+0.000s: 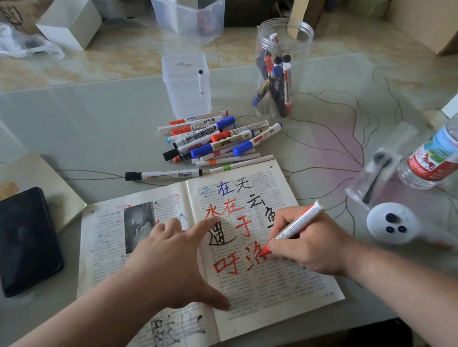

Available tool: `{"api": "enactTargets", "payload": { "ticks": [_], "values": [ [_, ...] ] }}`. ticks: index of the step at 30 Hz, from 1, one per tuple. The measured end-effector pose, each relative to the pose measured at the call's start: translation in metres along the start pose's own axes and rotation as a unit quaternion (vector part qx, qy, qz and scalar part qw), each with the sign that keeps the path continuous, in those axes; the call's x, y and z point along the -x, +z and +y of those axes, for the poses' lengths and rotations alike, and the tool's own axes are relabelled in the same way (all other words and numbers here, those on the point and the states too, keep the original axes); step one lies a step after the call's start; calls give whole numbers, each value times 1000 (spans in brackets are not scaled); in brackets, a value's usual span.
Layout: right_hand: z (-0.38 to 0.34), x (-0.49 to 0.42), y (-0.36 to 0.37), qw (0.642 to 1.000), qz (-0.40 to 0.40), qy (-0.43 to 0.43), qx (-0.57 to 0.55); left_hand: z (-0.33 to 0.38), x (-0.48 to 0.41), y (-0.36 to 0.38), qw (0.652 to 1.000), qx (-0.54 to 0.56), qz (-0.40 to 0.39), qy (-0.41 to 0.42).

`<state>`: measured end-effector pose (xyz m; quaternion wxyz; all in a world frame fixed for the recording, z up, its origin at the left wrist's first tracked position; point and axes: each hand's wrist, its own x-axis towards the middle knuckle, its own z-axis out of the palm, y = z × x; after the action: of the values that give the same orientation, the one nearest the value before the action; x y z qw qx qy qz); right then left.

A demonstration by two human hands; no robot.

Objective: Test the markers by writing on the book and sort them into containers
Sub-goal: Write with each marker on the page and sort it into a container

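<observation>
An open book lies at the table's near edge, its right page covered with large red, blue and black characters. My right hand grips a red marker, its tip on the right page beside a red character. My left hand presses flat across the book's spine with fingers spread. A pile of several markers lies just beyond the book. Behind it stand a square clear container holding one marker and a round clear jar holding several.
A black phone lies on a notebook at the left. At the right are a tipped water bottle, a small clear pack and a white round device. Boxes and a clear tub crowd the far floor.
</observation>
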<state>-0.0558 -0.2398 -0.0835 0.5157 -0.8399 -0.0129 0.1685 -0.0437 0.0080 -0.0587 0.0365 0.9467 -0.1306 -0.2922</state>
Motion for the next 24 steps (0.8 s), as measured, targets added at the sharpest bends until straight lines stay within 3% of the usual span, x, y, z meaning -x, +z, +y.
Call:
{"api": "enactTargets", "payload": {
  "ticks": [24],
  "values": [
    [1, 1, -1, 999, -29, -25, 35, 1, 0, 0, 1000, 0, -1, -4]
  ]
}}
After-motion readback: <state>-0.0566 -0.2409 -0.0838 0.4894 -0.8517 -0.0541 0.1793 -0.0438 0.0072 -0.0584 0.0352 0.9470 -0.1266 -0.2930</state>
